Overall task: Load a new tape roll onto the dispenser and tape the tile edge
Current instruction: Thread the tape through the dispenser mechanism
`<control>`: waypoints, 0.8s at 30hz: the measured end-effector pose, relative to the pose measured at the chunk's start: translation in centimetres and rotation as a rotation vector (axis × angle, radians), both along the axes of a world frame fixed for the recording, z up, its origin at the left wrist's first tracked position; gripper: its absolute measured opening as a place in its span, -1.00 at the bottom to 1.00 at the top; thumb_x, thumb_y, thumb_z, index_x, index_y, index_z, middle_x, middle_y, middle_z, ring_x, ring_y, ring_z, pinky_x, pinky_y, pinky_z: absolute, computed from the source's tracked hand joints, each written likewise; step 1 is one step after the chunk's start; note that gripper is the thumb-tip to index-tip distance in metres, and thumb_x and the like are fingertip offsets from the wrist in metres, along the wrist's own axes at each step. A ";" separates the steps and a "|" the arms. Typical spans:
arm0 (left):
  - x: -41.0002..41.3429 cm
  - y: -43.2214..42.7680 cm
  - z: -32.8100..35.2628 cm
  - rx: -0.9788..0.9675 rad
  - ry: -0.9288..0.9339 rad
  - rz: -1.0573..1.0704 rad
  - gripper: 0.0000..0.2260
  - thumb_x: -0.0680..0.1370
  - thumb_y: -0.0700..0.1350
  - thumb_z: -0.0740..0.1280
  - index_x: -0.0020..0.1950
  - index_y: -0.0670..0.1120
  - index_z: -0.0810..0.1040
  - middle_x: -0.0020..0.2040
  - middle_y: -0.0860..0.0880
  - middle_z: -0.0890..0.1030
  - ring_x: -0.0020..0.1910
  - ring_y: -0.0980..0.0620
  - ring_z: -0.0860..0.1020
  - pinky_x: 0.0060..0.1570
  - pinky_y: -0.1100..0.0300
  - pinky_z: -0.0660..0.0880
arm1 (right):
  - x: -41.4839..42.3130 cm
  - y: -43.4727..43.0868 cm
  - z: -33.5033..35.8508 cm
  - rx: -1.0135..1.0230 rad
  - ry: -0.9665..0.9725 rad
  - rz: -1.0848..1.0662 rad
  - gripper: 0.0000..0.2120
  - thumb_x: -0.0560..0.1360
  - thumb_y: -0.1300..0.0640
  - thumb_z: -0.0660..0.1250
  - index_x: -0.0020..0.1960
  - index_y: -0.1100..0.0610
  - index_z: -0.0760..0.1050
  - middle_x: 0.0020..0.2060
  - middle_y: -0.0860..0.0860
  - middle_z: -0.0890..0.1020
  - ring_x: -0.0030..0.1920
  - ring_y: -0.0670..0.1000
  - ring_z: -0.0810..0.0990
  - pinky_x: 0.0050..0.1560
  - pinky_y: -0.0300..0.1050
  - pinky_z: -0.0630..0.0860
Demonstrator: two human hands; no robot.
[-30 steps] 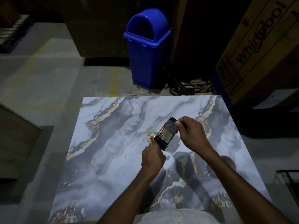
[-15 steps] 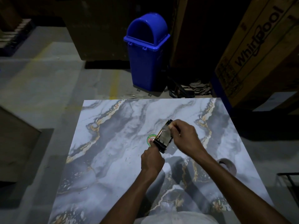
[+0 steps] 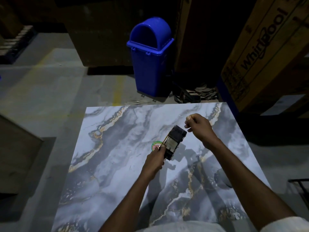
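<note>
A: What's the biggest thing we have under us?

B: The marble-patterned tile (image 3: 117, 164), grey and white with gold veins, lying flat and filling the lower middle of the view. Beyond its far edge we see a blue bin (image 3: 150, 61) on the concrete floor (image 3: 50, 91), and past its far right corner a cardboard box (image 3: 267, 52) printed "Whirlpool".

A: And the dispenser?

B: We hold the tape dispenser (image 3: 174, 142) above the middle of the tile, tilted so its dark end points toward the far right corner. A round green and red sticker (image 3: 154, 145) sits on the tile just left of it.

A: Our hands?

B: Our left hand (image 3: 154, 162) is wrapped around the dispenser's near end, fingers curled tight on it. Our right hand (image 3: 199, 127) is just past the far end, thumb and fingers pinched together. Whether clear tape is between them, we cannot tell; only a faint glint shows there.
</note>
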State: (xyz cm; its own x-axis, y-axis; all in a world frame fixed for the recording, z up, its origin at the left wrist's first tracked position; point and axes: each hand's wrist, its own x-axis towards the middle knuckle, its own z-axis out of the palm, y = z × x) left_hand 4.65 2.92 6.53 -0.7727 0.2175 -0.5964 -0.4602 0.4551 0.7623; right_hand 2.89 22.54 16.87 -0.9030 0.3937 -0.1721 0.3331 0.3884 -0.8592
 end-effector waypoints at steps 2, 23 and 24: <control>0.0 -0.1 -0.5 0.012 -0.009 -0.010 -0.35 0.43 0.47 0.01 0.10 0.02 0.60 -0.10 -0.12 0.68 -0.24 -0.04 0.56 -0.19 0.10 0.49 | -0.2 0.3 -0.4 -0.035 -0.014 -0.025 -0.79 0.64 0.08 0.22 -0.03 0.20 0.53 -0.12 0.10 0.66 -0.07 0.09 0.68 0.04 0.16 0.62; -0.7 -0.5 -3.2 0.062 -0.040 0.018 -0.56 0.64 0.31 0.08 0.34 0.11 0.49 -0.21 -0.06 0.59 -0.33 0.00 0.50 -0.39 0.23 0.42 | -0.8 0.7 -0.7 0.254 -0.176 0.021 -0.67 0.64 0.06 0.16 -0.24 0.19 0.37 -0.32 0.05 0.49 -0.32 0.02 0.40 -0.34 -0.08 0.30; -0.7 -0.4 -3.1 0.055 -0.042 0.024 -0.58 0.65 0.29 0.07 0.34 0.11 0.48 -0.17 -0.08 0.61 -0.31 0.00 0.51 -0.38 0.22 0.44 | -0.5 0.1 0.2 0.276 -0.135 0.041 -0.71 0.64 0.06 0.16 -0.18 0.19 0.41 -0.27 0.04 0.52 -0.29 0.02 0.43 -0.32 -0.09 0.32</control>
State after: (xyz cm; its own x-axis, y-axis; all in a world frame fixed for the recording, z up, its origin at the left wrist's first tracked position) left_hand 3.91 2.48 3.45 -0.7530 0.2319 -0.6158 -0.5025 0.4016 0.7657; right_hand 2.42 22.69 17.04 -0.8954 0.4059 -0.1832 0.4162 0.6166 -0.6682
